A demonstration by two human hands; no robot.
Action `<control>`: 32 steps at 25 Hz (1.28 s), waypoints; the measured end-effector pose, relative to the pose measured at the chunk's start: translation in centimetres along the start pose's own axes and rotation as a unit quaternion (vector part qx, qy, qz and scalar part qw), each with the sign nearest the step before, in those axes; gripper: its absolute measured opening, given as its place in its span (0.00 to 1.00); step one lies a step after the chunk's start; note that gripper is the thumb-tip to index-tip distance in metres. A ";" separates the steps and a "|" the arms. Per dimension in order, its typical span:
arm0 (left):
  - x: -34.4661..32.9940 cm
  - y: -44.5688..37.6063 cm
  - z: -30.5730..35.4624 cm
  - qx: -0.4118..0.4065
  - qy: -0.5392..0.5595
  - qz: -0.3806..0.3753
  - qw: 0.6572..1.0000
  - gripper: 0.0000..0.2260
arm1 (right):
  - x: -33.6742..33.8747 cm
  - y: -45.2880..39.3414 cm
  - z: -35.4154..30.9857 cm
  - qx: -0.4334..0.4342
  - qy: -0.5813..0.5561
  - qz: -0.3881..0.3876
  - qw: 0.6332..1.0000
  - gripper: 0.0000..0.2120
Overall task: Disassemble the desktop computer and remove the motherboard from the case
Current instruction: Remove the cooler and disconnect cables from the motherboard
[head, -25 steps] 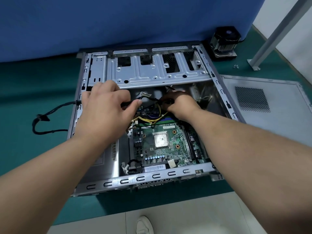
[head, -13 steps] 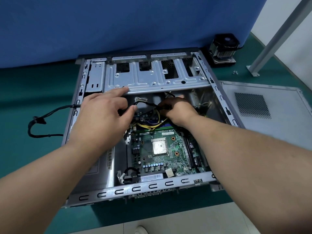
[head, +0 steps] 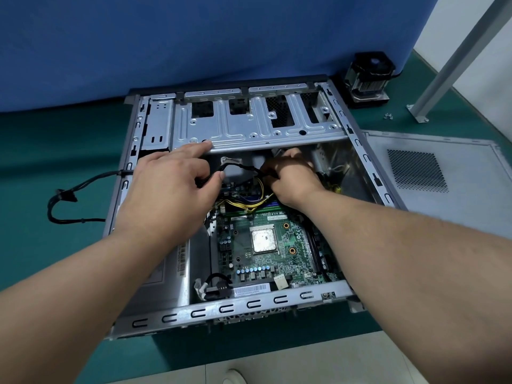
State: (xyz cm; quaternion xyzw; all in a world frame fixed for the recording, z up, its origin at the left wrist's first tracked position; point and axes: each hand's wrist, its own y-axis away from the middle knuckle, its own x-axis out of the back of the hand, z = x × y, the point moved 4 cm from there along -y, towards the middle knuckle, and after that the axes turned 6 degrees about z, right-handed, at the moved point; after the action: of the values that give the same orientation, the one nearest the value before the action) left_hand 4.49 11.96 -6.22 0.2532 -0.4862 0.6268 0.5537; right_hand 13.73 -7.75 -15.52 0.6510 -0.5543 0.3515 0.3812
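The open grey computer case point(head: 249, 304) lies flat on the green table. Inside it sits the green motherboard point(head: 279, 261) with a bare silver processor point(head: 263, 241). My left hand point(head: 169, 195) holds a black cable point(head: 238, 167) between thumb and fingers, its index finger stretched onto the drive cage point(head: 249, 128). My right hand point(head: 293, 178) is curled deep in the case, gripping the other end of the black cable near the yellow and black wire bundle point(head: 249, 203). What its fingertips hold exactly is hidden.
The removed side panel point(head: 443, 178) lies right of the case. A cooler fan point(head: 368, 79) stands at the back right, with small screws point(head: 389, 115) near a grey post point(head: 454, 59). A black cable loop point(head: 69, 200) trails out of the case's left side.
My left index finger has stretched forward onto the drive cage edge. Both hands stay on the black cable; the view has tilted slightly.
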 end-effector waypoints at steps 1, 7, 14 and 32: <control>0.0 0.0 0.0 0.000 -0.001 -0.001 1.000 0.20 | -0.1 0.0 0.0 -0.004 -0.001 -0.002 1.000 0.09; 0.0 0.0 0.0 -0.001 -0.006 0.000 1.000 0.21 | -0.1 -0.2 0.1 0.009 -0.002 0.001 1.000 0.10; 0.0 0.0 -0.1 -0.001 -0.008 0.004 1.000 0.21 | -0.1 -0.2 0.1 0.007 -0.041 0.004 0.999 0.13; -0.5 0.0 -0.8 0.004 -0.009 0.009 1.000 0.16 | 1.6 1.5 -1.1 -0.028 -0.019 0.009 0.999 0.06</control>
State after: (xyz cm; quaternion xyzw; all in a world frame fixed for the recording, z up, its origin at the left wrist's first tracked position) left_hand 4.86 12.47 -6.99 0.2564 -0.4907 0.6313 0.5431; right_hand 12.42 -7.64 -13.44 0.6416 -0.5770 0.3270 0.3854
